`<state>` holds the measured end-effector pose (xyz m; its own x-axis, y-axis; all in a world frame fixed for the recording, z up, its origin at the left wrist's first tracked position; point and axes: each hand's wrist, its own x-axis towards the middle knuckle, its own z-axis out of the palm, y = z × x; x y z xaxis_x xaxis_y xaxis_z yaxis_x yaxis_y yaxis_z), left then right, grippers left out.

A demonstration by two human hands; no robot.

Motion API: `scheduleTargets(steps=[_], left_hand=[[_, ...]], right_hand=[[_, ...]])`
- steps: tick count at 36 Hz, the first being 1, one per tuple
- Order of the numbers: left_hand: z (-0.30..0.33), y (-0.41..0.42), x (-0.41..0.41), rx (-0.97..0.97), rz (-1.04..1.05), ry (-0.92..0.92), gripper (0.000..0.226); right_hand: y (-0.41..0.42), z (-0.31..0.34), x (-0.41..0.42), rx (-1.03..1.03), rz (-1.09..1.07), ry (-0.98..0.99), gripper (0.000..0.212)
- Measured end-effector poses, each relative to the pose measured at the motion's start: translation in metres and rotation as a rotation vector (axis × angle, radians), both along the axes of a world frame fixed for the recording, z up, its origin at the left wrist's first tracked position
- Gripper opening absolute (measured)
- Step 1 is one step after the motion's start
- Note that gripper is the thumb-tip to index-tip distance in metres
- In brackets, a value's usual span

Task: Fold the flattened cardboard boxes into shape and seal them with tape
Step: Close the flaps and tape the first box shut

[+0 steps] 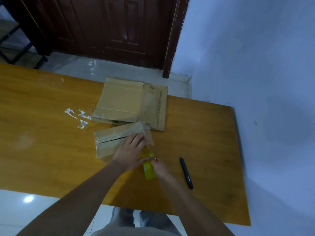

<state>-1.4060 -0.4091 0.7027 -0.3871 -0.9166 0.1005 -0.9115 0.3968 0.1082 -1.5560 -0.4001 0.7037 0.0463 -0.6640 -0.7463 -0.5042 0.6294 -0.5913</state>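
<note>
Head view: left hand (130,149) presses flat on the small folded box (117,139) mid-worktop (51,133); right hand (158,166) grips the yellow tape roll (149,167). Slack tape (149,138) may wrinkle or stick askew.

Left hand (130,150) covers box's (109,142) near right corner. Right hand (159,166) hides part of tape roll (149,169). Print on flat cardboard (131,103) unreadable. Bench (42,133) cut off left.
</note>
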Motion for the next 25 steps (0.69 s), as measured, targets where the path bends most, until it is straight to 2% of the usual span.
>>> scheduleTargets(steps=[3, 7, 8, 10, 12, 15, 19, 22, 25], left_hand=[[0.003, 0.0, -0.004, -0.017, 0.018, -0.007, 0.086], [0.002, -0.001, -0.006, -0.029, 0.041, 0.002, 0.092], [0.001, -0.001, -0.005, -0.027, 0.039, 0.001, 0.092], [-0.002, -0.002, -0.004, -0.017, 0.036, 0.002, 0.091], [-0.003, -0.003, -0.005, -0.011, 0.045, -0.002, 0.093], [-0.003, -0.004, -0.007, -0.031, 0.053, -0.019, 0.098], [-0.003, -0.005, -0.008, -0.032, 0.055, -0.027, 0.101], [-0.005, -0.004, -0.008, -0.003, 0.073, -0.033, 0.102], [-0.005, -0.002, -0.006, 0.015, 0.097, -0.029, 0.1]], right_hand=[[-0.002, 0.003, -0.002, 0.009, 0.01, -0.03, 0.049], [0.003, 0.005, -0.011, -0.05, -0.046, -0.114, 0.058], [0.003, 0.005, -0.017, -0.119, -0.078, -0.043, 0.061], [0.0, 0.001, -0.04, -0.258, -0.091, 0.251, 0.068], [-0.005, -0.009, -0.067, -0.261, -0.01, 0.54, 0.067], [-0.007, -0.024, -0.1, -0.122, 0.147, 0.702, 0.058], [-0.001, -0.04, -0.117, -0.127, 0.368, 0.873, 0.035], [-0.006, -0.036, -0.114, -0.188, 0.361, 0.828, 0.034], [-0.012, -0.018, -0.103, -0.343, 0.307, 0.571, 0.031]])
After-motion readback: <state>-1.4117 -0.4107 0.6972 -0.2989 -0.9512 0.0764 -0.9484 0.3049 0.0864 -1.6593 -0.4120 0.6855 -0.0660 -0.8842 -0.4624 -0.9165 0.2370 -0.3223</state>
